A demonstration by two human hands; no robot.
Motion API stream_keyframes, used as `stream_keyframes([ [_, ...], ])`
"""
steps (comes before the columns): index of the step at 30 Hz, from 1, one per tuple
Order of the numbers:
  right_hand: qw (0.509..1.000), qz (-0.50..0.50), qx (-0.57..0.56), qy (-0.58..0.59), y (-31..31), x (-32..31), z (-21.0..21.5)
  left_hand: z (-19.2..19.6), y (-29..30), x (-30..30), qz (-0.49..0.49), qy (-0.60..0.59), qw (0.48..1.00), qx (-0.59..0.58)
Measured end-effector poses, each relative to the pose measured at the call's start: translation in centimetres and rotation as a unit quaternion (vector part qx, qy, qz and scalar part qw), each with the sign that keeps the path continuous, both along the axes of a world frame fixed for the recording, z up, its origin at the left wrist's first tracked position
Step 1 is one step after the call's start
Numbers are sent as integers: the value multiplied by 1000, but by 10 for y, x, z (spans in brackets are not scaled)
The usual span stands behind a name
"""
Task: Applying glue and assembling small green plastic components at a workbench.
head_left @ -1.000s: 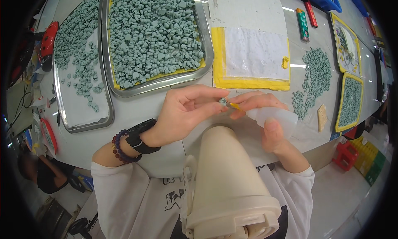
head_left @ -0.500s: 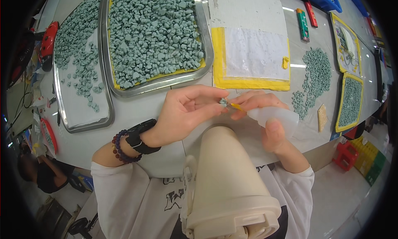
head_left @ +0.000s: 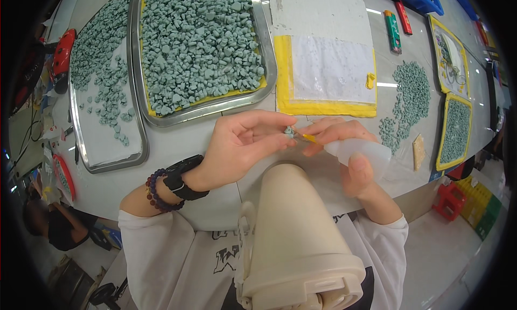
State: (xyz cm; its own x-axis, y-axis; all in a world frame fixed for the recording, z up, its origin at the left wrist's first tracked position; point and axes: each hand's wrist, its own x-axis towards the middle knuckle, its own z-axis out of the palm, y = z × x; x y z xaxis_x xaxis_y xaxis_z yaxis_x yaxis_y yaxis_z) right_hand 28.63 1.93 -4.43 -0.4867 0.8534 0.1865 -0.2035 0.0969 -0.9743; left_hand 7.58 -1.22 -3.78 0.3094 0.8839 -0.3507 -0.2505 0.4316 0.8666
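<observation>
Workshop — worktable [head_left: 221, 208], laden metal trays [head_left: 204, 111]

A wide fisheye camera worn on the person's head looks steeply down from close range, setting the left hand [head_left: 231, 148] and right hand [head_left: 346, 129] mid-frame, with the worktable [head_left: 180, 140] spreading above them. Nearest the lens, a cream lidded tumbler [head_left: 288, 218] looms at lower centre; white sleeves [head_left: 153, 248] flank it, and straight edges bend toward the dark rounded border.

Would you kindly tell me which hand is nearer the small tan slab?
Right. The right hand is left of the tan slab; the left hand is farther left, beyond the right hand.
</observation>
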Motion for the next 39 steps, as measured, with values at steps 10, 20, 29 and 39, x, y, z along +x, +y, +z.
stream_keyframes([
  [10,999,16,-32,-21,-1,-1,2,1,0,0,4,-3,1000,6],
  [20,953,4,237,-191,10,18,20,0,1,-1,14,-28,999,-27],
  [29,811,-196,287,-470,7,50,31,-3,-1,-1,10,-11,1000,-9],
  [39,742,-146,289,-587,31,86,37,1,4,-1,-12,-19,999,-34],
])
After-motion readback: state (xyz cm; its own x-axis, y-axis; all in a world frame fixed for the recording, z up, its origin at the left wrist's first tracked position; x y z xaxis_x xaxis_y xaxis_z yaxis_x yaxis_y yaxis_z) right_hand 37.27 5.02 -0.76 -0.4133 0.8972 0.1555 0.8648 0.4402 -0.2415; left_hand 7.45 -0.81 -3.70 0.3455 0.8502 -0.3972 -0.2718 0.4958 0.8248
